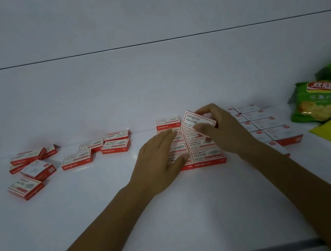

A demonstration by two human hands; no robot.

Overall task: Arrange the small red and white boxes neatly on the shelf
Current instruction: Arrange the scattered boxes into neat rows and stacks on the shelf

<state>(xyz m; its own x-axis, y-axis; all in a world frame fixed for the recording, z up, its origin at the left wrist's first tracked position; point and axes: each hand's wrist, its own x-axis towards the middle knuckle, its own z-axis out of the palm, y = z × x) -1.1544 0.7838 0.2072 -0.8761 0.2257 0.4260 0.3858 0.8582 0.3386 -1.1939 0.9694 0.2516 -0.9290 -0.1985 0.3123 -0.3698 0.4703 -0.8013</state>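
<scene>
Mid-placement: your right hand (220, 129) pinches one tilted box (197, 119) over the far end of the tidy block (207, 154) at the middle of the shelf (176, 222), left hand (161, 156) lies flat, fingers straight, on its left column; next, level it and seat it flush, loose boxes (77, 158) waiting left.

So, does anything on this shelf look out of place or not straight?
Yes. The loose boxes on the left lie at mixed angles, some leaning on each other, unlike the tidy block in the middle. A tilted box is above that block, but the right hand holds it.
</scene>
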